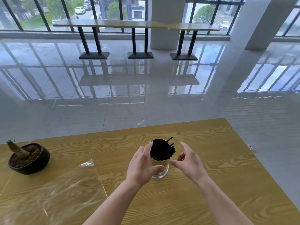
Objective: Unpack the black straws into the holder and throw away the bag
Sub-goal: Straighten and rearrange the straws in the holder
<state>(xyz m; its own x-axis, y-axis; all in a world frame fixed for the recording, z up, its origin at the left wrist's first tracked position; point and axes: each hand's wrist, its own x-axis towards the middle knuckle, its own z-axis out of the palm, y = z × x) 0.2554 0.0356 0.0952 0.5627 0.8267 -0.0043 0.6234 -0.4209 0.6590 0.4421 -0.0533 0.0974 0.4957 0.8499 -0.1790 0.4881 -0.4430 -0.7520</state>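
Note:
A clear glass holder stands on the wooden table, filled with black straws; a few tips stick out at its far right rim. My left hand wraps the holder's left side, thumb across the front. My right hand hovers just to the right of the holder with fingers spread, not touching it. The empty clear plastic bag lies flat on the table at the near left.
A dark bowl-shaped pot with a cut stump stands at the far left of the table. The table's far edge runs just behind the holder, its right edge slants down at the right. Glossy tiled floor lies beyond.

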